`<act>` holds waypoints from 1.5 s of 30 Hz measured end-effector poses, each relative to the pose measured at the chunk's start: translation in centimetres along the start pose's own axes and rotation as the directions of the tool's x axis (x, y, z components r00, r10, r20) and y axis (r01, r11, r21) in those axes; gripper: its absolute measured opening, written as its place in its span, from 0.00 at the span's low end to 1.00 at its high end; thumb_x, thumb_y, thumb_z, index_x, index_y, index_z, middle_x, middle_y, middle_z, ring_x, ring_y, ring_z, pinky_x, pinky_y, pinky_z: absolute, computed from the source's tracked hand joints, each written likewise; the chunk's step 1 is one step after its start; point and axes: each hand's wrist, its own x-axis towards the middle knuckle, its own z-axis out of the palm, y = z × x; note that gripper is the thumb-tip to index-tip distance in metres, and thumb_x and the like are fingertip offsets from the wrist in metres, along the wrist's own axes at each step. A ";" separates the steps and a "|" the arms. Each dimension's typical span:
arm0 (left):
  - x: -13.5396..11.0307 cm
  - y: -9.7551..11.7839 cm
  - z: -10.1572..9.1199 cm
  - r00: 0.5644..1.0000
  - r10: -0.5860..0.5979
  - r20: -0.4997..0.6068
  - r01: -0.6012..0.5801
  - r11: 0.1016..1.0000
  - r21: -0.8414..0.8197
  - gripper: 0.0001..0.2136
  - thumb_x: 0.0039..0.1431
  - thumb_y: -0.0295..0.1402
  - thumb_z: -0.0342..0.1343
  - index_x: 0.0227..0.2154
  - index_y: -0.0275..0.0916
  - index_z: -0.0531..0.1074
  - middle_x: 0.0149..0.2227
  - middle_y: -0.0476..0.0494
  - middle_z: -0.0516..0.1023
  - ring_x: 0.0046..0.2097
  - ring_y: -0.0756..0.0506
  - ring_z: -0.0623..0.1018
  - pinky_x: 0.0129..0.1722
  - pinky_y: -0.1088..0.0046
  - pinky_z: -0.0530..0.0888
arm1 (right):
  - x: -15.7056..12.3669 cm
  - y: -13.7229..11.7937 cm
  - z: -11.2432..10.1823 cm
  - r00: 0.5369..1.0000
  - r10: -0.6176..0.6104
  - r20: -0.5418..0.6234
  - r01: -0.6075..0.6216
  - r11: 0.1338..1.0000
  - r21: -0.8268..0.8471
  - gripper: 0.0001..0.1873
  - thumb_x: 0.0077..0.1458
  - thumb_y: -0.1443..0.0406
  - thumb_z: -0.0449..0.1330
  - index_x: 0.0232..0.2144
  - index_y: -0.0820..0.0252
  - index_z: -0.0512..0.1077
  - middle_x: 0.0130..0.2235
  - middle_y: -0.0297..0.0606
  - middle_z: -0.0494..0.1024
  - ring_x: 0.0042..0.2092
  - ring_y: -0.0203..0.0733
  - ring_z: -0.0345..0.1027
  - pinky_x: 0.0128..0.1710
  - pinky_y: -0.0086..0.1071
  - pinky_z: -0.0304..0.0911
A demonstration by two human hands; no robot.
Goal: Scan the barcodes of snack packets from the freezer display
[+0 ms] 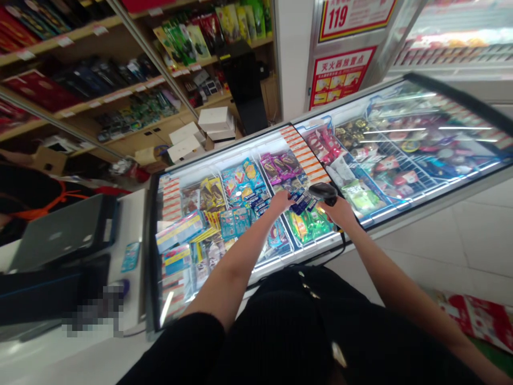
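Observation:
My left hand (281, 201) is closed on a dark blue ice cream packet (300, 202) above the freezer. In my right hand (339, 212) is a black barcode scanner (323, 191), its head close to the blue packet. A black cable hangs from the scanner down along the freezer's front edge. Below my hands lie green ice cream packets (308, 227) in a wire compartment. Purple packets (282, 167) sit just beyond my left hand, and similar dark blue packets (258, 202) lie to its left. My fingertips are partly hidden.
The chest freezer (152, 267) spans the view, its right part under a glass lid (433, 139). At left are a counter (134, 289), a dark monitor (60, 232) and part of another person (32, 187). White boxes (216, 118) and stocked shelves (92, 101) stand behind.

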 end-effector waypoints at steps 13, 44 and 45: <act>0.3 0.3 -1.7 0.998 -0.057 -0.035 0.055 0.998 -0.037 0.12 0.64 0.34 0.50 0.40 0.37 0.77 0.43 0.41 0.81 0.43 0.44 0.78 0.41 0.73 0.71 | 1.0 0.2 0.5 1.000 -0.024 0.005 0.025 0.999 -0.047 0.16 0.53 0.56 0.62 0.36 0.64 0.75 0.17 0.34 0.72 0.21 0.41 0.70 0.27 0.30 0.63; -6.7 -8.6 -4.2 0.980 -0.136 -0.147 0.113 0.981 -0.155 0.12 0.64 0.30 0.48 0.42 0.35 0.76 0.46 0.40 0.80 0.47 0.45 0.77 0.46 0.73 0.70 | -2.9 -5.2 7.2 0.971 -0.230 0.062 0.238 0.937 -0.257 0.17 0.55 0.54 0.61 0.37 0.64 0.77 0.24 0.41 0.78 0.31 0.46 0.76 0.32 0.30 0.63; -6.9 -8.8 -4.3 0.980 -0.131 -0.148 0.107 0.981 -0.159 0.12 0.64 0.29 0.48 0.41 0.35 0.76 0.45 0.40 0.80 0.46 0.45 0.78 0.46 0.73 0.70 | -3.0 -5.2 7.5 0.970 -0.236 0.061 0.244 0.937 -0.250 0.17 0.55 0.54 0.61 0.36 0.64 0.77 0.24 0.41 0.78 0.31 0.46 0.76 0.32 0.30 0.63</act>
